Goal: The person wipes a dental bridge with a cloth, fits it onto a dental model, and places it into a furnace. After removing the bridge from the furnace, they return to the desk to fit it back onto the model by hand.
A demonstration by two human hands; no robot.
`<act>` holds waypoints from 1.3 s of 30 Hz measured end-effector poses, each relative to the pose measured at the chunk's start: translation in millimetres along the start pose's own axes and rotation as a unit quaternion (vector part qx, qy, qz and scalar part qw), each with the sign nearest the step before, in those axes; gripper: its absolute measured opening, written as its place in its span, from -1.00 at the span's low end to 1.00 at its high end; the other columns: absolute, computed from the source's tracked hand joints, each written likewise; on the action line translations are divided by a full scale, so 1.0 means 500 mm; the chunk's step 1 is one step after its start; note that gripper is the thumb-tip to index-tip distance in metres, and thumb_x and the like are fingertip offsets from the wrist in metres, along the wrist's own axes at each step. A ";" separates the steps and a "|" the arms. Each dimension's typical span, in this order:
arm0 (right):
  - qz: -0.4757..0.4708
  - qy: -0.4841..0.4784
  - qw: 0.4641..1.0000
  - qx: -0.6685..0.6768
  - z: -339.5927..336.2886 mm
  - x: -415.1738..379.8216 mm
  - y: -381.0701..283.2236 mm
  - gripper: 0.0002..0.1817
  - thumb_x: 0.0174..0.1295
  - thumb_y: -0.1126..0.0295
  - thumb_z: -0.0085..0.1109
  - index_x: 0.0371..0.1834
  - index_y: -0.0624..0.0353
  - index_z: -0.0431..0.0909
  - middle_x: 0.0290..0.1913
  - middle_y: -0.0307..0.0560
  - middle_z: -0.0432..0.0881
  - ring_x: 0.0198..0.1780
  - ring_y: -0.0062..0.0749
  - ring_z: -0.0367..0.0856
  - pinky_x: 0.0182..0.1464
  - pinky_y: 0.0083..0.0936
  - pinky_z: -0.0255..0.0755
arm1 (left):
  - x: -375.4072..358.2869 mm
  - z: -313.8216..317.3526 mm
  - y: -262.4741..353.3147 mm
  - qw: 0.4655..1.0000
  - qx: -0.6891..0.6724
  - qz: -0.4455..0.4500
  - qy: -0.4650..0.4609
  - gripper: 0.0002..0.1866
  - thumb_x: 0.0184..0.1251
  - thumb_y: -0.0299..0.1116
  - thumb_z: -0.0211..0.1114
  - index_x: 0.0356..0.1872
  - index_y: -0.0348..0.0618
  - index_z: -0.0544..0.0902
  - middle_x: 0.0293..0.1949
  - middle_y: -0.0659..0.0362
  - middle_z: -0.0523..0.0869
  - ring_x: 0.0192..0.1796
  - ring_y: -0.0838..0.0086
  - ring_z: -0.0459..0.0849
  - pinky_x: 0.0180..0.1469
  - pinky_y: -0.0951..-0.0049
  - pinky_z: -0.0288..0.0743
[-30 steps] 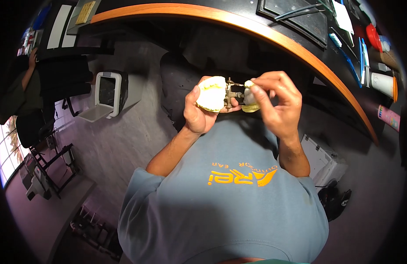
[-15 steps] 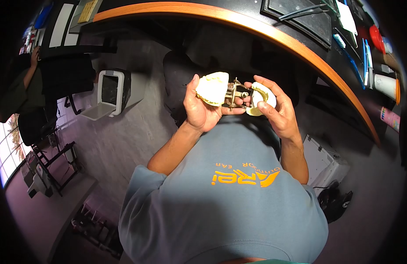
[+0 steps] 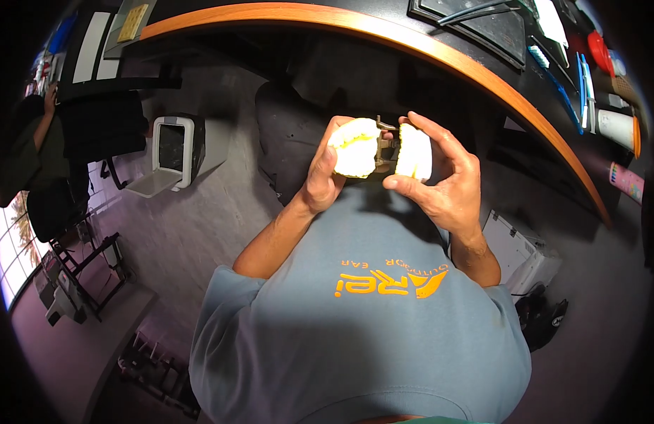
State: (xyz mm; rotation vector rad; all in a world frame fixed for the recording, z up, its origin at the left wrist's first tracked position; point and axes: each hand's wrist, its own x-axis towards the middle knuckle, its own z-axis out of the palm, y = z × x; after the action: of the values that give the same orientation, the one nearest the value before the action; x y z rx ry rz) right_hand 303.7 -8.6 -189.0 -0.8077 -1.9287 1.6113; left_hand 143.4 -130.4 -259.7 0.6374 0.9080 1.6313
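My left hand (image 3: 321,182) is closed around a pale yellow plaster dental cast (image 3: 355,150), thumb on its near side. A second plaster dental cast (image 3: 415,152) is gripped by my right hand (image 3: 455,185), between the thumb below and the fingers above. Between the two casts shows a brass-coloured hinged dental articulator (image 3: 385,147), partly hidden by them. Both casts stand apart with a gap between, held in the air in front of my chest. Bright light washes out much of their surface detail.
A dark bench with a curved orange wooden edge (image 3: 355,20) runs ahead. On its right lie a black tray (image 3: 475,32), a blue-handled brush (image 3: 555,76) and a white cup (image 3: 616,131). A grey-and-white bin (image 3: 175,152) stands at left. Another person's arm (image 3: 46,126) shows far left.
Both casts have been turned over in my hands and brought closer together. The right cast now shows its outer side instead of its hollow arch, and less of the articulator is visible.
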 end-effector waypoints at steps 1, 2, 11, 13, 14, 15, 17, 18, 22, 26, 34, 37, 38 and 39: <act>-0.013 0.008 1.000 -0.016 0.004 0.001 0.001 -0.11 -0.18 0.25 0.80 0.29 0.35 0.59 0.11 0.16 0.76 0.16 -0.19 0.77 0.27 -0.32 0.61 | -0.001 0.001 0.001 1.000 0.005 0.007 -0.017 -0.20 0.49 0.33 0.04 0.33 -0.26 0.27 0.32 -0.12 0.50 0.42 0.23 0.51 0.45 0.09 0.43; -0.038 0.003 0.998 -0.046 0.004 0.003 0.002 -0.10 -0.20 0.24 0.80 0.28 0.34 0.60 0.12 0.15 0.76 0.16 -0.17 0.77 0.27 -0.32 0.61 | 0.001 0.001 -0.003 0.998 0.044 0.029 -0.022 -0.19 0.47 0.32 0.09 0.33 -0.26 0.26 0.34 -0.13 0.45 0.43 0.21 0.47 0.46 0.08 0.39; -0.181 -0.018 0.972 -0.148 0.012 0.001 0.023 -0.10 -0.20 0.22 0.78 0.29 0.32 0.61 0.20 0.20 0.72 0.26 -0.03 0.71 0.33 -0.21 0.58 | 0.018 -0.016 -0.034 0.939 0.284 0.187 -0.058 -0.06 0.27 0.30 0.42 0.29 -0.25 0.17 0.37 -0.30 0.18 0.44 0.01 0.30 0.43 -0.03 0.27; -0.205 -0.010 0.968 -0.145 0.016 -0.002 0.033 -0.12 -0.19 0.22 0.77 0.29 0.31 0.62 0.20 0.20 0.72 0.25 -0.02 0.72 0.31 -0.22 0.61 | 0.020 -0.015 -0.030 0.922 0.318 0.210 -0.062 -0.06 0.25 0.29 0.44 0.28 -0.24 0.17 0.38 -0.31 0.18 0.44 -0.01 0.29 0.43 -0.04 0.27; -0.212 -0.001 0.968 -0.137 0.019 -0.003 0.040 -0.13 -0.20 0.21 0.77 0.27 0.29 0.63 0.20 0.19 0.72 0.23 -0.02 0.73 0.28 -0.24 0.63 | 0.020 -0.013 -0.025 0.920 0.323 0.213 -0.062 -0.06 0.24 0.28 0.45 0.27 -0.24 0.18 0.38 -0.32 0.18 0.43 -0.02 0.29 0.43 -0.06 0.26; -0.220 0.008 0.967 -0.130 0.022 -0.004 0.045 -0.14 -0.21 0.19 0.76 0.26 0.28 0.65 0.20 0.18 0.72 0.22 -0.02 0.74 0.25 -0.26 0.66 | 0.021 -0.011 -0.020 0.918 0.328 0.215 -0.062 -0.06 0.23 0.28 0.47 0.27 -0.24 0.18 0.38 -0.32 0.18 0.43 -0.04 0.28 0.43 -0.07 0.26; -0.237 0.015 0.963 -0.128 0.025 -0.006 0.053 -0.15 -0.19 0.26 0.76 0.27 0.29 0.63 0.22 0.19 0.71 0.24 -0.01 0.72 0.27 -0.25 0.65 | 0.027 -0.013 -0.010 0.897 0.371 0.230 -0.068 -0.08 0.23 0.26 0.48 0.26 -0.23 0.20 0.38 -0.34 0.18 0.43 -0.09 0.28 0.44 -0.09 0.24; -0.246 0.019 0.961 -0.128 0.026 -0.006 0.055 -0.15 -0.19 0.29 0.75 0.28 0.30 0.62 0.23 0.20 0.70 0.25 0.00 0.72 0.28 -0.24 0.64 | 0.029 -0.014 -0.004 0.886 0.392 0.237 -0.071 -0.09 0.22 0.25 0.48 0.25 -0.23 0.20 0.38 -0.35 0.18 0.43 -0.12 0.28 0.45 -0.09 0.24; -0.244 0.016 0.964 -0.103 0.023 -0.008 0.062 -0.17 -0.16 0.39 0.73 0.29 0.32 0.60 0.24 0.25 0.68 0.28 0.04 0.69 0.31 -0.21 0.61 | 0.034 -0.006 0.017 0.870 0.423 0.243 -0.074 -0.13 0.19 0.17 0.51 0.23 -0.20 0.23 0.39 -0.37 0.19 0.49 -0.21 0.23 0.47 -0.18 0.20; -0.248 0.029 0.964 -0.090 0.027 -0.009 0.068 -0.18 -0.15 0.41 0.72 0.29 0.33 0.60 0.24 0.28 0.68 0.29 0.06 0.68 0.33 -0.19 0.60 | 0.038 -0.002 0.026 0.858 0.440 0.254 -0.073 -0.18 0.17 0.09 0.52 0.20 -0.20 0.27 0.40 -0.37 0.21 0.53 -0.19 0.21 0.49 -0.20 0.16; -0.263 0.051 0.960 -0.082 0.032 -0.009 0.076 -0.22 -0.13 0.37 0.73 0.25 0.32 0.61 0.21 0.30 0.69 0.25 0.07 0.71 0.30 -0.19 0.62 | 0.049 0.002 0.041 0.848 0.454 0.259 -0.088 -0.17 0.11 0.03 0.54 0.23 -0.15 0.25 0.39 -0.36 0.20 0.53 -0.33 0.15 0.46 -0.31 0.18; -0.267 0.057 0.958 -0.086 0.033 -0.010 0.075 -0.23 -0.12 0.36 0.73 0.24 0.32 0.62 0.19 0.30 0.70 0.23 0.07 0.72 0.29 -0.20 0.63 | 0.050 0.003 0.044 0.847 0.454 0.261 -0.092 -0.18 0.10 0.01 0.54 0.23 -0.15 0.26 0.39 -0.36 0.21 0.53 -0.34 0.15 0.46 -0.31 0.17; -0.269 0.058 0.958 -0.085 0.034 -0.010 0.076 -0.24 -0.12 0.36 0.73 0.23 0.32 0.62 0.18 0.30 0.70 0.23 0.07 0.72 0.28 -0.20 0.63 | 0.051 0.005 0.047 0.846 0.456 0.259 -0.093 -0.19 0.10 0.01 0.53 0.22 -0.15 0.26 0.39 -0.35 0.21 0.54 -0.34 0.15 0.47 -0.31 0.17; -0.272 0.060 0.957 -0.084 0.034 -0.010 0.077 -0.24 -0.12 0.36 0.73 0.23 0.32 0.62 0.18 0.29 0.71 0.23 0.07 0.72 0.28 -0.20 0.64 | 0.051 0.005 0.048 0.845 0.459 0.258 -0.095 -0.19 0.11 0.00 0.53 0.22 -0.15 0.26 0.39 -0.35 0.22 0.54 -0.34 0.15 0.47 -0.31 0.17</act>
State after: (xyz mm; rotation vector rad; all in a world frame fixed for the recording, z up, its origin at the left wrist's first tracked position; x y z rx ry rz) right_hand 300.1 -19.0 -230.2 -0.3703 -1.9917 1.0571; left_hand 126.0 -107.5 -239.7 1.8024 1.4507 1.4610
